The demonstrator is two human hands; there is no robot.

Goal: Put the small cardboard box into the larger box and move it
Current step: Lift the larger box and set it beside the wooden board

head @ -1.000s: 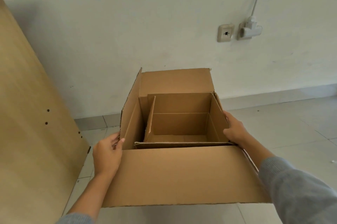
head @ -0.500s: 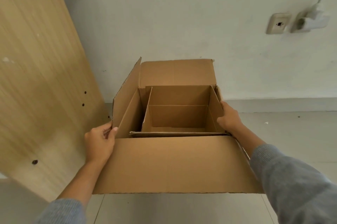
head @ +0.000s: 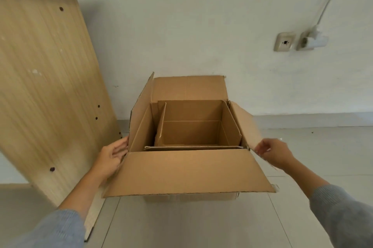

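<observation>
The larger cardboard box [head: 187, 173] stands on the tiled floor with all its flaps open; the near flap folds toward me. The small cardboard box [head: 191, 132] sits inside it, open-topped, pushed to the right, with a gap on its left. My left hand [head: 112, 157] rests against the larger box's left side at the near corner, fingers apart, not clasping. My right hand [head: 273, 154] is blurred, just off the right flap's [head: 245, 124] outer edge, fingers loosely curled and holding nothing.
A light wooden furniture panel [head: 46, 90] with drill holes leans close on the left, almost touching the box. A white wall stands right behind the box, with a socket [head: 284, 42] and a plug [head: 311, 41] at the upper right. Grey tiled floor stretches to the right.
Both hands gripped the box's sides before. Now the right hand has come off and moved out to the right, the right flap has swung outward, and the left hand's grip has loosened.
</observation>
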